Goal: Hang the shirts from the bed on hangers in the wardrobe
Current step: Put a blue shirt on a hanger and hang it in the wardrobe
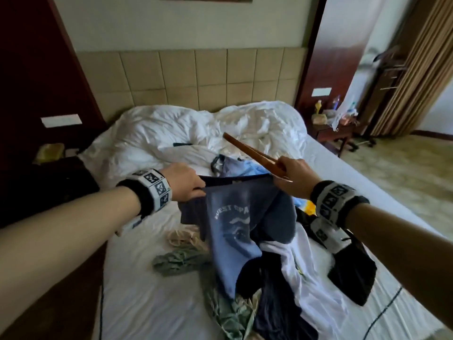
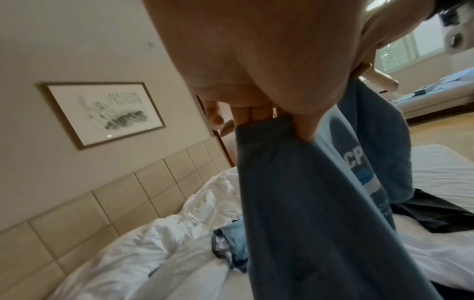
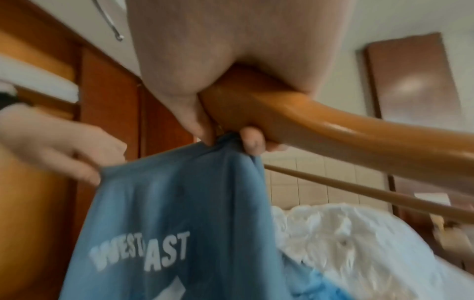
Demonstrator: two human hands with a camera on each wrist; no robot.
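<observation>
Left hand (image 1: 182, 180): grip pinched on one top edge of the blue cotton T-shirt with white "WEST COAST" lettering (image 1: 235, 224).
Right hand (image 1: 293, 176): grip curled round the brown wooden hanger (image 1: 247, 149), fingertips also pinching the shirt's other top edge.
Shirt: stretched between both hands, lifted above the bed, lower part draping onto the clothes pile.
Hanger: slanting up toward the headboard.
Bed (image 1: 137, 298): bare white sheet toward its left edge, rumpled white duvet (image 1: 171, 128) beyond.
Floor: open carpet past the right edge.
</observation>
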